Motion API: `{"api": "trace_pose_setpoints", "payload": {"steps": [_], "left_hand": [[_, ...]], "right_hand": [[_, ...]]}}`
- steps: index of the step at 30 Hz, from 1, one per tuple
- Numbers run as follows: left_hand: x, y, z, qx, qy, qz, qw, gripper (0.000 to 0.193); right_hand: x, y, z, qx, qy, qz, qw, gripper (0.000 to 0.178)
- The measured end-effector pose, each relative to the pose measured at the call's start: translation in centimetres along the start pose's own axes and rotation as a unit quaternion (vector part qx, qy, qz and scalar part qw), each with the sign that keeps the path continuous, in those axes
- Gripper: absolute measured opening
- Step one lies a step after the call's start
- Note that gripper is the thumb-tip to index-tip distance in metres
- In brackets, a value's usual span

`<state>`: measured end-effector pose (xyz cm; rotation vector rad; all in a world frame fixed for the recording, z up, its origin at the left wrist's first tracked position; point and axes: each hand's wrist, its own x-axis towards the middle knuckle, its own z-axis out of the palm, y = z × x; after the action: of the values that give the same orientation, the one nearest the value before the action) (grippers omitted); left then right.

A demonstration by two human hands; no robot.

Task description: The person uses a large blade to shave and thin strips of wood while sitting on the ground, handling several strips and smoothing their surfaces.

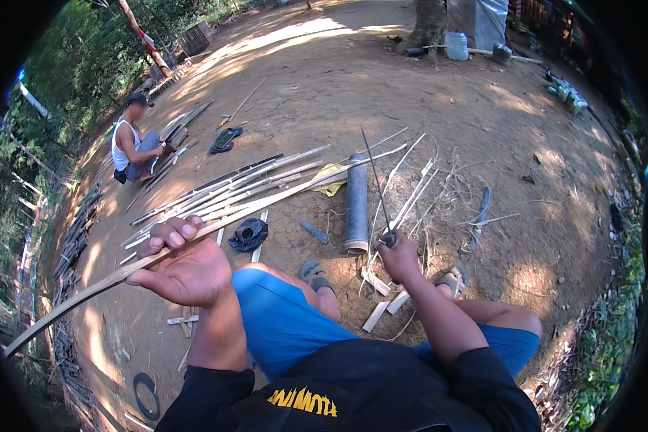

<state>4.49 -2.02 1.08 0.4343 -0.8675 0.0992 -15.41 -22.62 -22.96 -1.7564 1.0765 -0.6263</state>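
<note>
Two bare forearms come up from the near edge, past the blue shorts (pixel 288 306) of someone sitting low; the left is bent with its palm turned up, the right stretched forward. The left hand (pixel 183 268) pinches one long pale strip (pixel 245 210) between thumb and curled fingers, and the strip slants from the near left, where its end nears the dark rim of the view, to the far right, passing over a grey cylinder (pixel 356 209). The right hand (pixel 398 258) is closed round the handle of one knife (pixel 376 183), its blade pointing up and away; I see it so nearly edge-on that its shape is hard to make out, and I cannot tell whether it touches the strip. The fist covers most of the handle. Between two sandalled feet, two short pale slats (pixel 376 317) lie on the dirt, and one black plastic bag (pixel 249 235) sits left of the single cylinder. Farther right lies a second blade (pixel 484 207), near tangled shavings (pixel 439 194). Beyond the bag, on the left, is a pile of long strips (pixel 245 181), too overlapped to count, with one yellow scrap (pixel 330 180) partly hidden at its right. Far left, one other person (pixel 131 140) squats, hands too small to read.
</note>
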Motion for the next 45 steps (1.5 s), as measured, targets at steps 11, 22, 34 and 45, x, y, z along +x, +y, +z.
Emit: {"api": "trace_pose_setpoints", "payload": {"steps": [11,22,34,45], "left_hand": [[0.0,0.4,-0.6,-0.036,0.04,-0.037,0.998,0.063],[-0.7,2.5,0.3,0.038,0.246,-0.026,0.968,0.074],[1.4,8.9,-1.7,0.057,0.15,-0.027,0.987,0.066],[3.3,7.7,-1.3,0.113,0.215,0.012,0.97,0.063]], "right_hand": [[-6.2,-12.5,0.5,-0.078,-0.128,-0.115,0.982,0.042],[-0.7,-8.6,0.8,-0.129,-0.094,-0.06,0.985,0.03],[-7.1,-15.0,1.9,-0.098,-0.189,-0.252,0.944,0.019],[-3.3,-13.0,1.3,-0.154,-0.194,-0.224,0.943,0.025]]}}
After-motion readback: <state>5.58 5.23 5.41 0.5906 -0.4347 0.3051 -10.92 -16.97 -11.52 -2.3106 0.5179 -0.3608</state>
